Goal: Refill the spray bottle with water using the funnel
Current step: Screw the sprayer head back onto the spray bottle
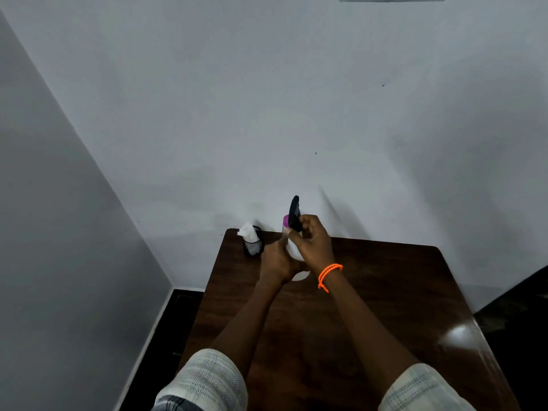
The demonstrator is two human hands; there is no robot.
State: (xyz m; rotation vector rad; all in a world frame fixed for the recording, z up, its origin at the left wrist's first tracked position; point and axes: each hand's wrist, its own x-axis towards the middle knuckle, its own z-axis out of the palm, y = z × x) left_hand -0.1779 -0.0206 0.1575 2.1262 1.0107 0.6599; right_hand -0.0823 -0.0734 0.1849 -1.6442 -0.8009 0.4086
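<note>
Near the far edge of a dark wooden worktop [385, 292], a white spray bottle [293, 252] stands upright between the person's two hands. The left hand [275, 262] is wrapped around the lower body of the bottle, its grip closed on it from the left side, with the bottle's pale base showing just below the wrist. The right hand [311, 241] sits higher, its fingers curled shut around the black trigger head [294, 213], which rises above the knuckles; a purple collar [285, 219] shows just to the left of that head, at the bottle's neck. An orange beaded bracelet [329, 275] circles the right wrist. To the left of the bottle, near the worktop's far left corner, a black mesh cup [253, 246] holds white tissue [247, 231], standing apart from the left hand.
</note>
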